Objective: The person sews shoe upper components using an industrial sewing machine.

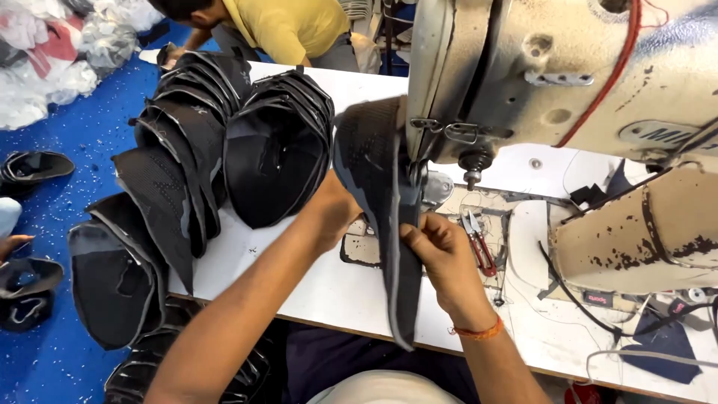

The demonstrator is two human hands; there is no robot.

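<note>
The cream sewing machine (568,82) looms over my white table (329,288). Stacked black shoe uppers (224,142) lie left of the dark upper piece (378,187) under the needle — my right hand (441,258) pinches its edge; my left hand (333,209) steadies it behind — grip hidden.

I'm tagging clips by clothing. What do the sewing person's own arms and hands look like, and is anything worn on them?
Both forearms are bare, no sleeves in view, and neither hand is gloved. The right hand has a thin orange thread band round the wrist. The left hand and its wrist wear nothing visible.
</note>
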